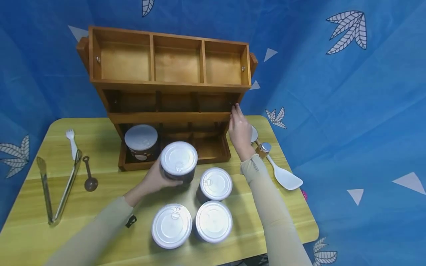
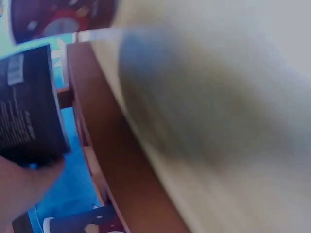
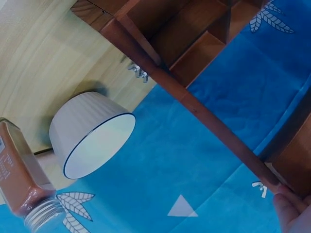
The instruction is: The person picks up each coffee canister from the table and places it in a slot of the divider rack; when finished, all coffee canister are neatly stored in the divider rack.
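Note:
My left hand (image 1: 159, 176) grips a dark can with a white lid (image 1: 179, 158), raised in front of the wooden rack (image 1: 169, 117). The left wrist view shows fine print and a barcode on the side of this dark can (image 2: 29, 104). My right hand (image 1: 240, 131) holds the rack's right side at the middle tier; in the right wrist view its fingers (image 3: 287, 206) lie at the side panel's edge. Another lidded can (image 1: 141, 138) stands in the bottom tier's left compartment. Three more lidded cans (image 1: 171, 226) (image 1: 216, 184) (image 1: 214, 221) stand on the table before the rack.
Left on the yellow table (image 1: 110, 199) lie tongs (image 1: 68, 186), a white fork (image 1: 71, 144) and a brown scoop (image 1: 90, 181). At right are a white ribbed bowl (image 3: 87, 126), a spice jar (image 3: 22, 167) and a white spatula (image 1: 286, 177). Blue cloth (image 1: 349, 129) hangs behind.

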A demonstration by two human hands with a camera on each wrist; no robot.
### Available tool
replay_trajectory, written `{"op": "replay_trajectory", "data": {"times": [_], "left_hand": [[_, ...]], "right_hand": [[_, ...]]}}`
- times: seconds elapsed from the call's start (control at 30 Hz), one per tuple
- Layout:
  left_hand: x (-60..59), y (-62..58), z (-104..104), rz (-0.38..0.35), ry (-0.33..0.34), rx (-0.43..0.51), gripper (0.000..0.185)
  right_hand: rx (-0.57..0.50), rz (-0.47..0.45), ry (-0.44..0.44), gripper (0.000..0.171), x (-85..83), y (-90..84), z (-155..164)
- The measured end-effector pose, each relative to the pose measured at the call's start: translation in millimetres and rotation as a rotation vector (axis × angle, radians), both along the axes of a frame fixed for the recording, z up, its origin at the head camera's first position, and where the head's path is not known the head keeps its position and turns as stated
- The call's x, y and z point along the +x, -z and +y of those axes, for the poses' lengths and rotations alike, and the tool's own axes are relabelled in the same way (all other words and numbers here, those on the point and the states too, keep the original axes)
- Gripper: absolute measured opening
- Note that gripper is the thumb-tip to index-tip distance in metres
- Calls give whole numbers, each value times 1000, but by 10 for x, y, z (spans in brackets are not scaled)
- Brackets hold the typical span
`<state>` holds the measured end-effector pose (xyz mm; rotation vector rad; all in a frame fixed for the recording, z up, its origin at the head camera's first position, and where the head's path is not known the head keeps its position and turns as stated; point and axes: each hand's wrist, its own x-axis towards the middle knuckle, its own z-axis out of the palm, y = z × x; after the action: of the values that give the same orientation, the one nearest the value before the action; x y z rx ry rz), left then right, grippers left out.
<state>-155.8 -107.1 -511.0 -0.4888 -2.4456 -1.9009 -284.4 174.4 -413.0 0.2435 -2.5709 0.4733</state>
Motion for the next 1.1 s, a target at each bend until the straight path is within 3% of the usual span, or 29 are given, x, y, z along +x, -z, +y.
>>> {"op": "replay_trajectory", "data": {"times": [0.1,0.2,0.4,0.63,0.8,1.1], "left_hand": [[-162,-75,37,-30,-96,-64,114],[-300,-56,107,-80,-171,-131,113],[-525,48,224,-129,-298,-158,113],[-865,26,279,-140,-399,-197,116],[-953,89,290,-167,-415,-218,119],[-974,269,329,-137,-434,-197,115]], "right_hand": [[-6,10,-6,38,15,9,8],[-12,-6,1,38,47,33,34],[-14,-19,-10,38,95,72,36],[-6,35,-2,38,8,14,12],[-2,43,-2,37,5,0,11],[-2,23,-4,38,8,6,12]]}}
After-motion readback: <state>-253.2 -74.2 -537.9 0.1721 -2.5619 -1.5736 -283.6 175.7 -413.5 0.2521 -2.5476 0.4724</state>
